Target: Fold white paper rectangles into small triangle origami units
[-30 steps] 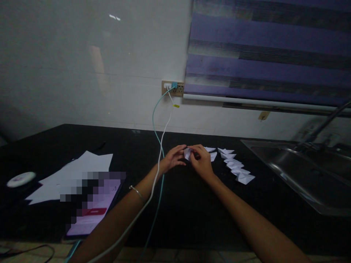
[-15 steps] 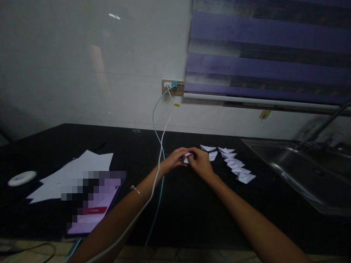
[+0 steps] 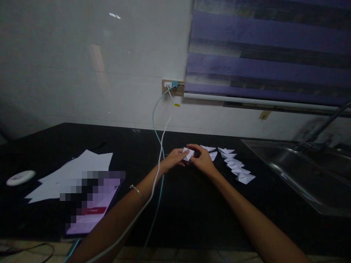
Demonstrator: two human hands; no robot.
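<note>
As fingers (image 3: pixel 183 155) hold paper (image 3: pixel 189 155), its corner points nearward.

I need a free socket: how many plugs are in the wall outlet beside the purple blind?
2: a white plug at the left and a teal plug immediately right of it. None looks hidden.

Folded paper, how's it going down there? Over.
Left hand grips folded paper, right hand at its edge. Paper boats grouped to the right. White cable crosses in front of left arm.

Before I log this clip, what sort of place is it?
Probably a kitchen, judging by the metal sink, its faucet and the long black countertop around it.
</note>
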